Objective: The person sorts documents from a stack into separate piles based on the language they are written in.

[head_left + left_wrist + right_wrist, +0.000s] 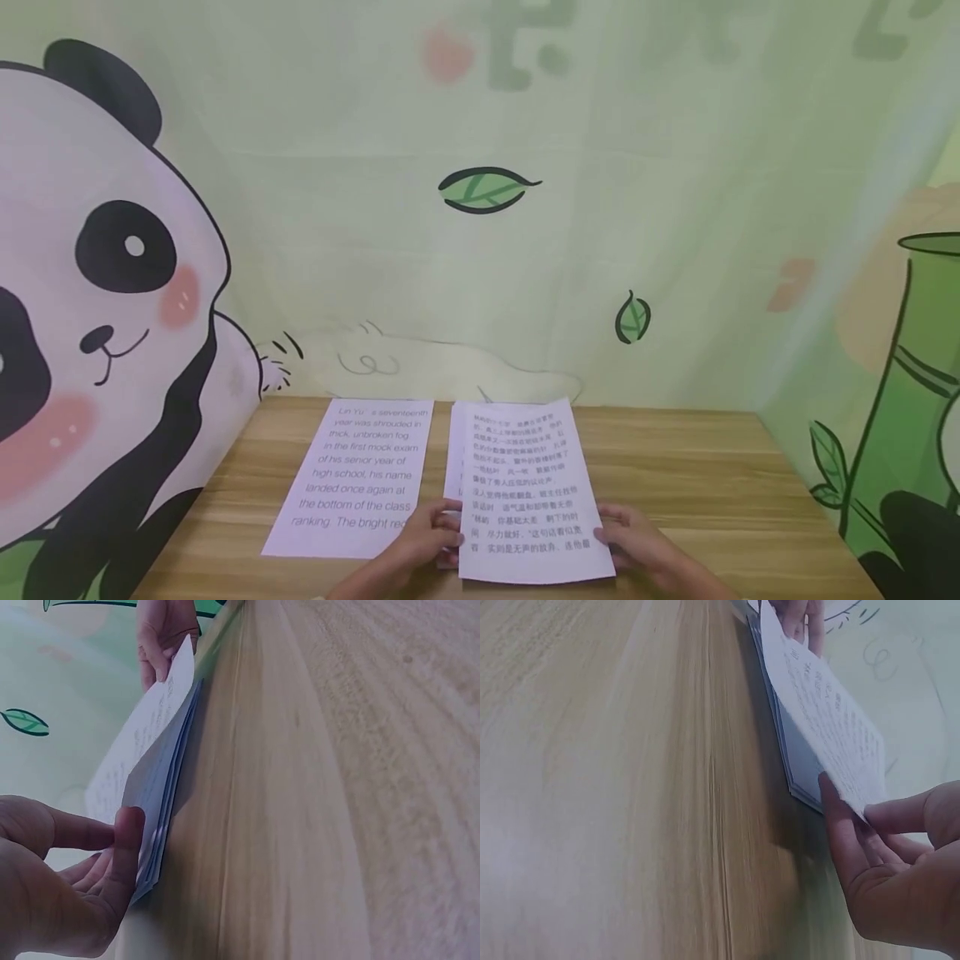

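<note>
A white sheet of paper [528,492] printed with Chinese text is held by its two side edges. My left hand [429,537] pinches its left edge between thumb and fingers, low on the sheet. On the opposite edge my right hand [633,540] pinches it the same way. Both wrist views show the sheet bowed and lifted over a thin stack of papers [171,799] on the table. From above, the sheet covers most of that stack, leaving a strip of its left side visible. Left of it lies a separate sheet with large English text [348,479], partly overlapped by my left hand.
The wooden table [712,475] ends at a hanging backdrop [360,233] just behind the papers. The backdrop carries a printed panda [127,167], leaves and bamboo. Table surface extends to the right of my right hand.
</note>
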A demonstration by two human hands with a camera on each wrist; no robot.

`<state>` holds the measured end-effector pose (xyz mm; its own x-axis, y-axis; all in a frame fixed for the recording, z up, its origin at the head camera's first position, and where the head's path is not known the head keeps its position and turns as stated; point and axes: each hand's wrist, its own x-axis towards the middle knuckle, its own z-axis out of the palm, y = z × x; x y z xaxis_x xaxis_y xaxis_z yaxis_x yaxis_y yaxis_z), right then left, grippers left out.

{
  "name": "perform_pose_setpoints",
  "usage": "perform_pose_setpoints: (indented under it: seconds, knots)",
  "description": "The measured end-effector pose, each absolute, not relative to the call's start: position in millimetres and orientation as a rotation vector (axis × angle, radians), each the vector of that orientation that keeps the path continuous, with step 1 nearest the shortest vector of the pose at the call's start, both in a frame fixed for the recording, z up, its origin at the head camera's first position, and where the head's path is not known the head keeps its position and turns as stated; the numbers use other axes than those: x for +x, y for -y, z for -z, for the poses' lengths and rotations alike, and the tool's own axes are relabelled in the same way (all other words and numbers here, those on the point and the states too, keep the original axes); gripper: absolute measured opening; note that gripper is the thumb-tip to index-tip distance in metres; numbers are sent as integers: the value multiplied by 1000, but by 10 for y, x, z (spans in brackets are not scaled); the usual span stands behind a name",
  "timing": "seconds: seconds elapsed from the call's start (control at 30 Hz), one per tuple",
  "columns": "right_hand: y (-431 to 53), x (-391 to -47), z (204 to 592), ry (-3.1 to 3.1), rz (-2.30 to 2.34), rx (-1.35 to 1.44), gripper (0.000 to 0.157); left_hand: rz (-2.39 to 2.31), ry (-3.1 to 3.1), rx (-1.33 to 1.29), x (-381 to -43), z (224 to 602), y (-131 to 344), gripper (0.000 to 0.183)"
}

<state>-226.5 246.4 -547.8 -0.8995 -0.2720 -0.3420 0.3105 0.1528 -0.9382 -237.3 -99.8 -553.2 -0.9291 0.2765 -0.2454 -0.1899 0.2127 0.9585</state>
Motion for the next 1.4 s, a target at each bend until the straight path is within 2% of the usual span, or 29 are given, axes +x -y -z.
perform_pose_setpoints:
  seconds: [0.27, 0.4, 0.8, 1.13, 1.4]
  knots:
    - [-2479, -2324, 5484, -2122, 1755, 105, 67, -1780, -2129, 50, -2373, 5541, 992, 58]
    - [-2507, -2371, 5460, -2146, 1740, 134, 64, -1790, -2129, 52, -2376, 5506, 961, 58]
    - [-2841, -2294, 5488, -2159, 1754, 77, 66, -1849, -2100, 167, -2443, 5545, 762, 59]
    - [-3233, -2208, 5525, -2129, 1725, 52, 64, -1833, -2068, 212, -2502, 5460, 476, 56]
    - [-3612, -2177, 5566, -2123, 1770, 105, 66, -1813, -2102, 258, -2601, 5425, 48, 52]
